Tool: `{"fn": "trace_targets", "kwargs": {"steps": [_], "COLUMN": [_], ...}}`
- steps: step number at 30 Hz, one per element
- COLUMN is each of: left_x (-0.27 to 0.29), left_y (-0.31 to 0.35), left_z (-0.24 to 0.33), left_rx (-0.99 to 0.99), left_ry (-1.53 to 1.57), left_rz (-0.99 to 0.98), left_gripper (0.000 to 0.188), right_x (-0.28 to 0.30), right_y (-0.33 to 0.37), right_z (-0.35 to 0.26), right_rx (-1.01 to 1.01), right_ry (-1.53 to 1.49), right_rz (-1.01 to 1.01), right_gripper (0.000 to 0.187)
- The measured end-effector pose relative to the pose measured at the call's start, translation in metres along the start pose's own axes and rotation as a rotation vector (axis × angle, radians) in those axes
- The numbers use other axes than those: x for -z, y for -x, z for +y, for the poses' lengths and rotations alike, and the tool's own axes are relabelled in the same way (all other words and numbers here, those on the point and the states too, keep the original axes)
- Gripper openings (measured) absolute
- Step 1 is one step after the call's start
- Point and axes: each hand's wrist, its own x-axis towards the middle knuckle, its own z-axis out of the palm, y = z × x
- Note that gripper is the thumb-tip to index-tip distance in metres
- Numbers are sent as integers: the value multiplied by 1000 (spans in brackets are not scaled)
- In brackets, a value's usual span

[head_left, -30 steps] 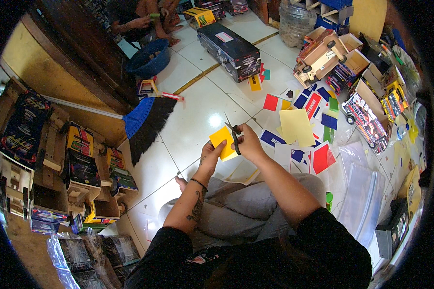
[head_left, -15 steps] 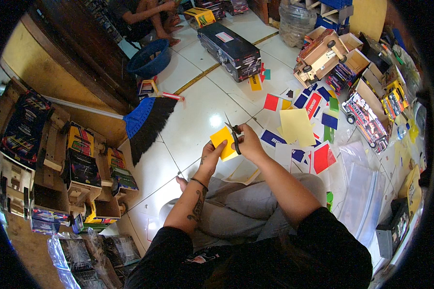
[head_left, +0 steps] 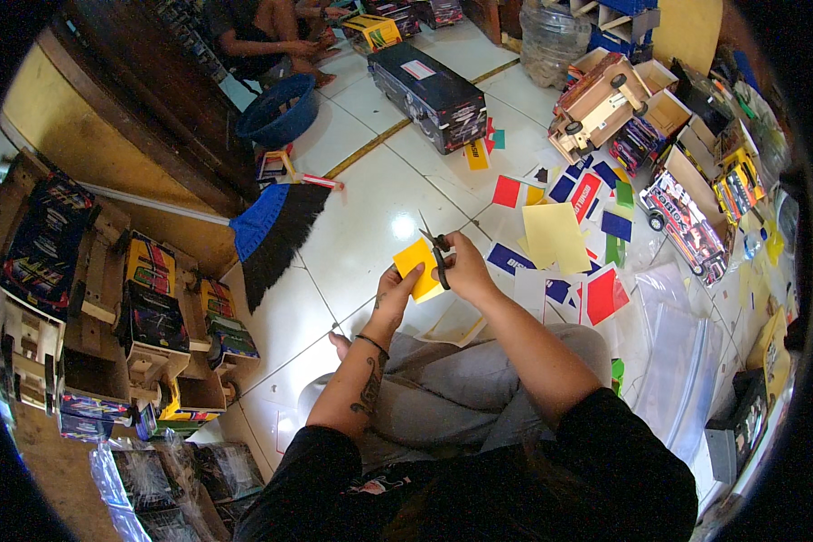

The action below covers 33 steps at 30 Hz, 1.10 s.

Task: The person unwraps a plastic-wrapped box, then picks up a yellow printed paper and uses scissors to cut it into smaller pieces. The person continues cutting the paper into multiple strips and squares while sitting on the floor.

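Observation:
My left hand pinches a yellow sheet at its lower left, the thumb lying on its face. My right hand grips a pair of black-handled scissors with its fingers in the loops. The blades stand parted and point up and away, at the right edge of the yellow sheet. Both hands are close together over my crossed legs. Right of my right hand, cut pieces in blue, red, green and white lie scattered, with a larger pale yellow sheet on top of them.
A dark toy truck body stands ahead on the tiles. Wooden toy trucks crowd the right, clear plastic sheets below them. At left are a broom, a blue basin and stacked toy trucks. Another person sits far left.
My hands, the scissors and the yellow sheet stay almost in place. The other person's arm at the far side has moved lower.

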Motion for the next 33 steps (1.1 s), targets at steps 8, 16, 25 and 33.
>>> {"fn": "trace_targets", "kwargs": {"steps": [8, 16, 25, 33], "left_x": [2, -1, 2, 2], "left_y": [-1, 0, -2, -2], "left_z": [-2, 0, -2, -4], "left_rx": [1, 7, 31, 26], "left_ry": [-1, 8, -47, 3], "left_rz": [-10, -20, -29, -28], "left_gripper": [23, 24, 25, 25], "right_x": [0, 1, 0, 0], "right_y": [0, 1, 1, 0], "right_z": [0, -2, -3, -1], "right_rx": [7, 22, 6, 22], "right_ry": [-5, -4, -11, 1], "right_rz": [2, 1, 4, 7], "right_gripper": [57, 57, 53, 55]}}
